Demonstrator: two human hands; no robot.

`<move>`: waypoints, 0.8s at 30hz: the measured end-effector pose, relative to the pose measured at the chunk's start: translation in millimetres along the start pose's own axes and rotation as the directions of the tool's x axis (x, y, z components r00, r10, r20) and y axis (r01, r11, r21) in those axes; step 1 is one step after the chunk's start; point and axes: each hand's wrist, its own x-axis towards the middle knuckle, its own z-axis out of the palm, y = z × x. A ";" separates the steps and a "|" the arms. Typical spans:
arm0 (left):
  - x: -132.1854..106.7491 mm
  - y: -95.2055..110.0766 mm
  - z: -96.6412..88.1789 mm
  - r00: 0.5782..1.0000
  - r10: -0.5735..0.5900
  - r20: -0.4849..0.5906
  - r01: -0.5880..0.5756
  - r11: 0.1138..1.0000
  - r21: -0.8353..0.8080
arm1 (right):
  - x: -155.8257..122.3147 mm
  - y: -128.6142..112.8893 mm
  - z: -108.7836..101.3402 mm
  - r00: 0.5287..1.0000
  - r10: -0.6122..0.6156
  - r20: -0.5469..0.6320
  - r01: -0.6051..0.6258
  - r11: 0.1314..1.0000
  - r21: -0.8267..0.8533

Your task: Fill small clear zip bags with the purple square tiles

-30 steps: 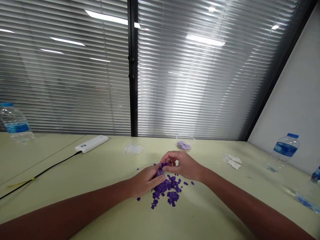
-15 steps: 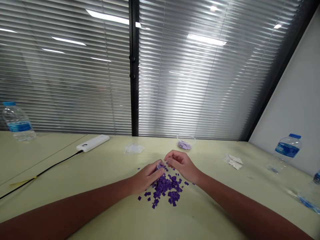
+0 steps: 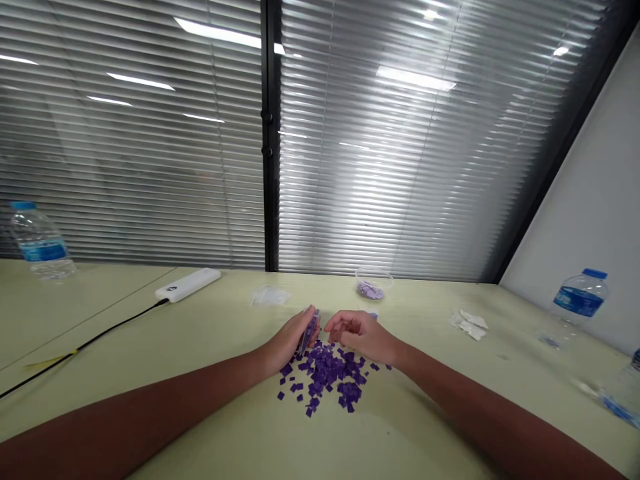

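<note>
A heap of small dark purple square pieces [image 3: 327, 378] lies on the pale green table [image 3: 210, 373]. My left hand [image 3: 291, 339] is raised at the heap's far left edge, fingers closed around a small purplish thing [image 3: 309, 330] that I cannot name. My right hand [image 3: 361, 335] hovers just over the heap's far right side, fingers curled with the tips together; whether they pinch a piece is hidden.
A clear cup with lilac pieces [image 3: 373, 283] stands behind the hands. A white power bank [image 3: 187, 285] with a black cable [image 3: 80, 347], a clear bag [image 3: 270, 295] and white packets [image 3: 467, 321] lie around. Water bottles stand at far left [image 3: 40, 240] and right [image 3: 575, 308].
My left hand has lifted off the heap and turned upright with the small thing in it. My right hand has drawn slightly right. More loose pieces lie spread at the heap's left.
</note>
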 end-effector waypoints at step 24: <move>-12.6 7.9 3.0 0.988 0.106 0.113 -0.132 0.959 0.252 | -5.2 -8.3 -8.0 0.965 0.162 0.206 -0.115 0.968 -0.221</move>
